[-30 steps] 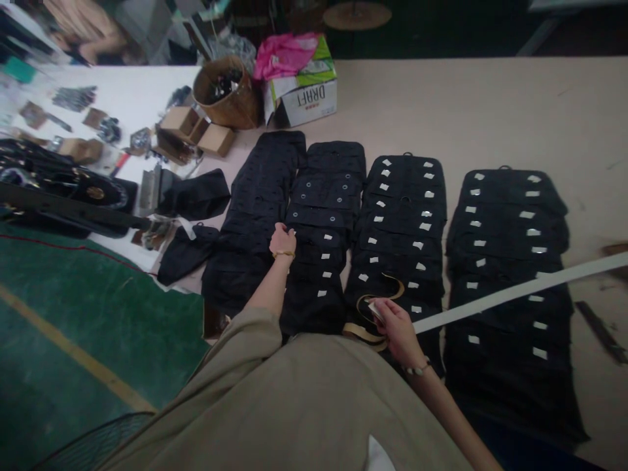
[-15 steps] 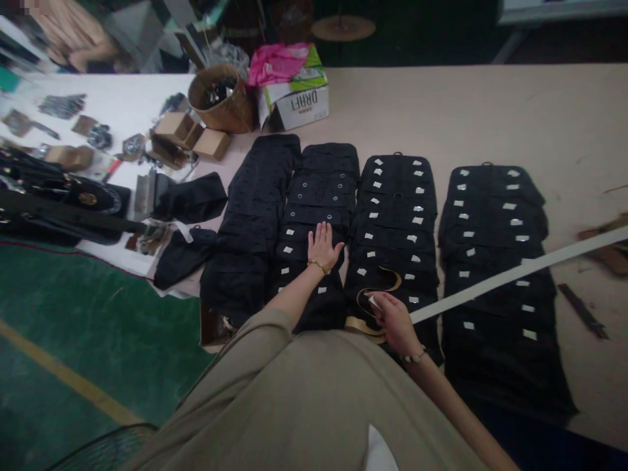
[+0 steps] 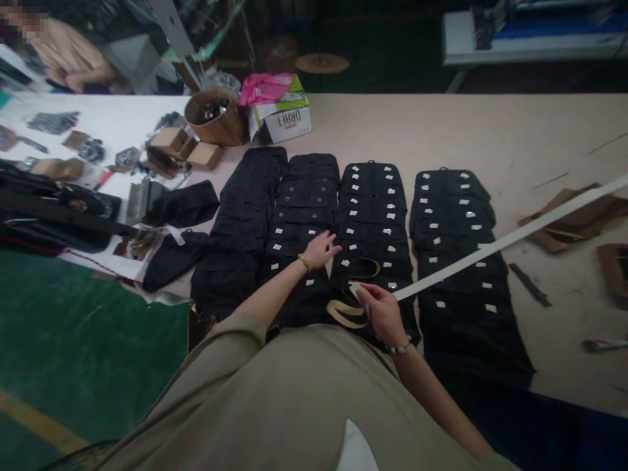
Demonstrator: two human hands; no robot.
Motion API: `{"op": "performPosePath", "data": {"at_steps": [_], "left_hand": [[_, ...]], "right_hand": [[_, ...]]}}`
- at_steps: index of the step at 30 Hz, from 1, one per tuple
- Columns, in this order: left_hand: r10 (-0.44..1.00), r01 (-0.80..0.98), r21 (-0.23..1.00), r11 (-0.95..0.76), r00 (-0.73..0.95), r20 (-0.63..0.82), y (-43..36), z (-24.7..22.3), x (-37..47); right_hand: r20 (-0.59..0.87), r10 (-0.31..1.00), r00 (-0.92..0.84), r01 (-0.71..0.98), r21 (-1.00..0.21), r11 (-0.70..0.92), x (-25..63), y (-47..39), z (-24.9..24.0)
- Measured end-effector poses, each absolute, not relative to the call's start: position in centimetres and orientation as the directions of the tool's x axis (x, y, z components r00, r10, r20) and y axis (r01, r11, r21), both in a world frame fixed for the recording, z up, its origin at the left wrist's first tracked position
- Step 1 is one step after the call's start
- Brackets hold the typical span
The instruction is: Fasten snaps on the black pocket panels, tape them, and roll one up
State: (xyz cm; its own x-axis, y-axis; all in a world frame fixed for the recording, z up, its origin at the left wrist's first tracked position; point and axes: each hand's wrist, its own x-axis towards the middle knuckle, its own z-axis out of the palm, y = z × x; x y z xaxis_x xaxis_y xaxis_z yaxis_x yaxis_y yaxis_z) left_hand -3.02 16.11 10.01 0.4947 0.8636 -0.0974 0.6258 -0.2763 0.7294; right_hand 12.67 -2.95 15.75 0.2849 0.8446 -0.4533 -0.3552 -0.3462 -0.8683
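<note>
Four overlapping rows of black fabric pieces (image 3: 304, 171) lie in front of me, many bearing small white patches (image 3: 392, 216); a few pieces in the second row show metal eyelets instead. My left hand (image 3: 320, 250) hovers over or touches the right side of that second row, fingers apart and holding nothing. Over the third row my right hand (image 3: 385, 314) pinches the end of a long white tape strip (image 3: 456, 263), which stretches off to the right. A curled tan strip (image 3: 346, 313) hangs by its fingers onto the black fabric.
At the back stand a round basket (image 3: 216, 127) of small parts and a white box (image 3: 287, 124) with pink cloth. Small cartons (image 3: 205, 156) and a sewing machine (image 3: 63, 209) are on the left. Brown scraps (image 3: 564, 219) and a brush (image 3: 603, 345) lie right. A person sits beyond the table.
My left hand was flat on the second row near the eyelets; it has drawn back towards me, fingers now turned to the right. My right hand still pinches the strip. The view has shifted.
</note>
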Motion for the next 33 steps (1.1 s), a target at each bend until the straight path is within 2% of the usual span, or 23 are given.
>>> {"op": "performPosePath", "data": {"at_steps": [1, 3, 5, 7, 11, 13, 17, 20, 21, 23, 25, 27, 28, 30, 33], "left_hand": [[0.793, 0.498, 0.816, -0.292, 0.604, -0.085, 14.3, 11.2, -3.1], [0.654, 0.289, 0.936, -0.199, 0.751, -0.093, 10.4, 13.3, -3.4], [0.621, 0.192, 0.977, -0.09, 0.778, -0.095, 6.7, 15.3, -3.7], [0.67, 0.178, 0.982, -0.063, 0.737, -0.091, 4.0, 17.0, -3.8], [0.798, 0.403, 0.892, -0.203, 0.596, -0.088, 0.6, 19.4, -3.6], [0.847, 0.565, 0.785, -0.255, 0.522, -0.101, -0.6, 20.1, -3.3], [0.915, 0.8, 0.556, -0.226, 0.37, -0.161, -2.5, 20.4, -2.7], [0.919, 0.816, 0.501, -0.287, 0.382, -0.097, -3.6, 20.0, -2.5], [0.913, 0.798, 0.497, -0.342, 0.408, -0.027, -3.9, 19.8, -2.6], [0.866, 0.723, 0.491, -0.485, 0.475, 0.155, -4.4, 19.3, -2.9], [0.799, 0.614, 0.515, -0.598, 0.507, 0.324, -4.7, 18.8, -3.2], [0.807, 0.527, 0.613, -0.589, 0.423, 0.411, -4.6, 18.6, -3.3], [0.844, 0.485, 0.693, -0.534, 0.354, 0.403, -4.3, 18.5, -3.3], [0.929, 0.354, 0.867, -0.35, 0.25, 0.273, -3.4, 18.3, -3.2], [0.952, 0.074, 0.996, -0.053, 0.305, 0.027, -1.8, 18.1, -3.0]], "right_hand": [[-0.426, 0.86, 0.282, -0.31, -0.888, -0.338, 12.8, -3.2, 15.6], [-0.362, 0.896, 0.257, -0.209, -0.926, -0.314, 13.1, -3.7, 15.2], [-0.289, 0.931, 0.223, -0.093, -0.957, -0.275, 13.6, -4.2, 15.1], [-0.215, 0.963, 0.162, 0.03, -0.974, -0.223, 14.1, -4.7, 15.1], [-0.111, 0.994, -0.01, 0.256, -0.961, -0.105, 14.7, -5.6, 15.9], [-0.075, 0.994, -0.085, 0.348, -0.936, -0.041, 14.9, -6.0, 16.3], [-0.021, 0.986, -0.164, 0.472, -0.88, 0.06, 14.8, -6.3, 16.8], [-0.038, 0.989, -0.14, 0.426, -0.905, 0.025, 14.6, -5.9, 16.7], [-0.086, 0.989, -0.117, 0.344, -0.938, -0.041, 14.5, -5.7, 16.6], [-0.244, 0.967, -0.073, 0.077, -0.968, -0.238, 14.2, -5.1, 16.5], [-0.383, 0.922, -0.058, -0.197, -0.901, -0.387, 14.0, -4.6, 16.6], [-0.414, 0.909, -0.041, -0.317, -0.858, -0.405, 13.8, -4.2, 17.0], [-0.399, 0.916, -0.03, -0.31, -0.868, -0.388, 13.7, -4.1, 17.3], [-0.363, 0.932, -0.012, -0.217, -0.909, -0.357, 13.5, -3.9, 17.9], [-0.346, 0.938, -0.001, -0.056, -0.937, -0.345, 13.3, -3.5, 18.2]]}}
